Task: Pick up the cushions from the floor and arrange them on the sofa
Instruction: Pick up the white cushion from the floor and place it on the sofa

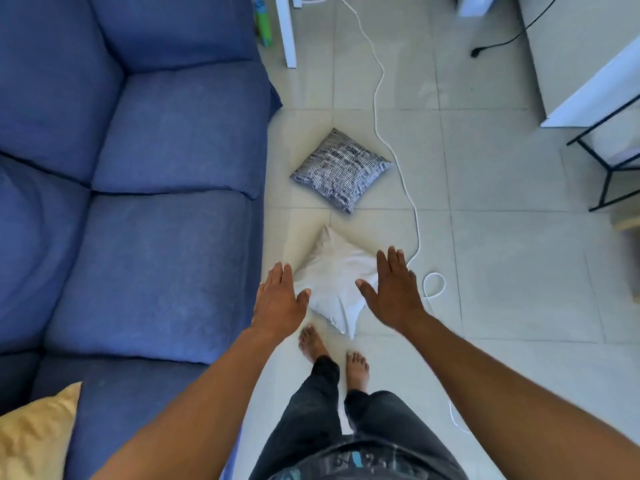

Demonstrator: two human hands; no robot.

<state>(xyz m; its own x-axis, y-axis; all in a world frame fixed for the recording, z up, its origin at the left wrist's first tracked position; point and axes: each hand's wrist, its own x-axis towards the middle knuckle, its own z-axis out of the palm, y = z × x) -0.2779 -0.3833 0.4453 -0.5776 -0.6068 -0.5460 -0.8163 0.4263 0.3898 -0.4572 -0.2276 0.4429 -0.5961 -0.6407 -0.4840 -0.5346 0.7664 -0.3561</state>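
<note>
A white cushion (334, 277) lies on the tiled floor just in front of my bare feet. My left hand (278, 301) hovers over its left corner and my right hand (393, 289) over its right corner, both flat, fingers apart, holding nothing. Farther ahead on the floor rests a black-and-white patterned cushion (341, 169). The blue sofa (156, 202) fills the left side. A yellow cushion (33, 434) sits on the sofa at the bottom left corner.
A white cable (375, 98) snakes over the floor right of both cushions and loops near my right hand. A white table leg (287, 32) stands at the top. A black-framed table (609, 164) and white furniture (588, 64) are at the right.
</note>
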